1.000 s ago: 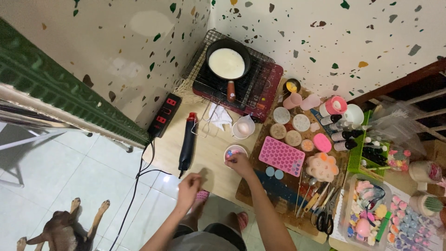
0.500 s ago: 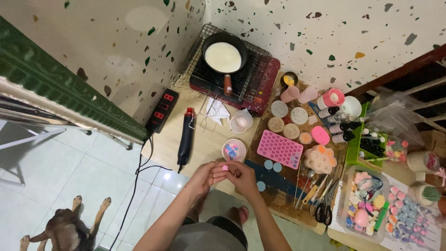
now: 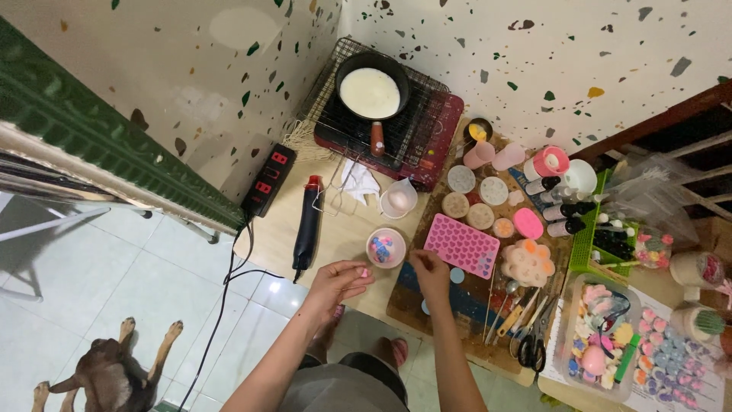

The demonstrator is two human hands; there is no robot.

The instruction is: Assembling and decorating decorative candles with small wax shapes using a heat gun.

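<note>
My left hand (image 3: 336,279) is at the table's front edge with its fingertips pinched on a small pink piece (image 3: 364,272). My right hand (image 3: 429,271) hovers over the wooden board (image 3: 404,305), just left of the pink heart mould (image 3: 461,249); whether it holds anything is hidden. Between and slightly above both hands stands a small pink bowl (image 3: 386,248) with blue and pink pieces in it.
A black pan of white liquid (image 3: 370,93) sits on a red stove (image 3: 427,145) at the back. A black heat gun (image 3: 308,226) and power strip (image 3: 268,180) lie left. Round moulds, bottles, tools and a tray of coloured pieces (image 3: 602,339) crowd the right. A dog (image 3: 107,374) lies on the floor.
My right hand left the bowl, met my left hand at the table edge, then moved right over the board. The pink piece stayed in my left hand.
</note>
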